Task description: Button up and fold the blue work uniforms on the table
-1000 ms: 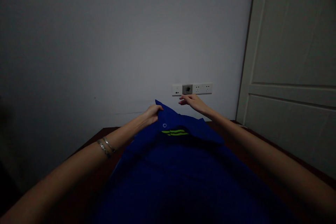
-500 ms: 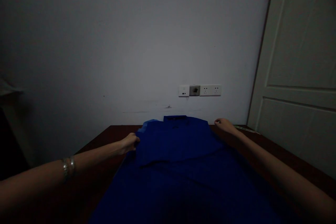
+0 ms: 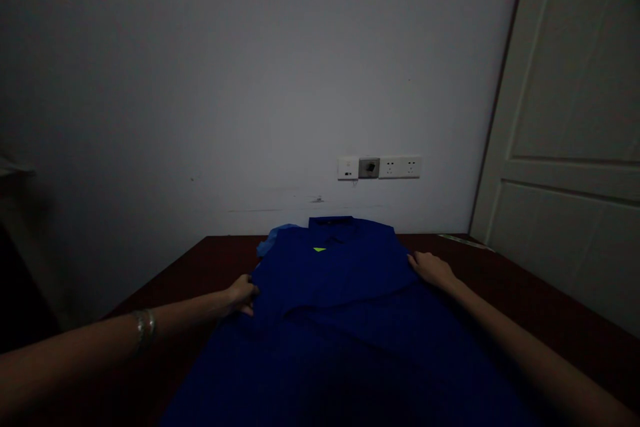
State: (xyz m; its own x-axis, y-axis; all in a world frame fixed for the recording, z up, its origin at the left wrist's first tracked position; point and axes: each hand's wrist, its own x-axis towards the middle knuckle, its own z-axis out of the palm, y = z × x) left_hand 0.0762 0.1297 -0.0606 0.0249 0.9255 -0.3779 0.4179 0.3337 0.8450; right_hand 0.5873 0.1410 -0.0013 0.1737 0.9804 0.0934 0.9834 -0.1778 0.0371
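Observation:
A dark blue collared shirt (image 3: 345,280) lies spread over the table, its collar end toward the wall. A small yellow-green triangle (image 3: 319,249) shows on its upper chest. My left hand (image 3: 243,295) is closed on the shirt's left edge, fingers curled at the cloth. At the opposite edge, my right hand (image 3: 433,269) pinches the fabric a little below the shoulder. A lighter blue piece of cloth (image 3: 273,239) sticks out beside the shirt's left shoulder. The near part of the shirt fades into shadow.
The dark red-brown table (image 3: 195,270) reaches the pale wall (image 3: 280,80), which carries a row of sockets and switches (image 3: 380,168). A thin pale strip (image 3: 467,242) lies at the table's far right corner. A white panelled door (image 3: 565,147) stands at right.
My right hand has come down onto the shirt's right edge. My left hand has moved slightly nearer along the left edge. The yellow-green triangle has come into sight on the chest.

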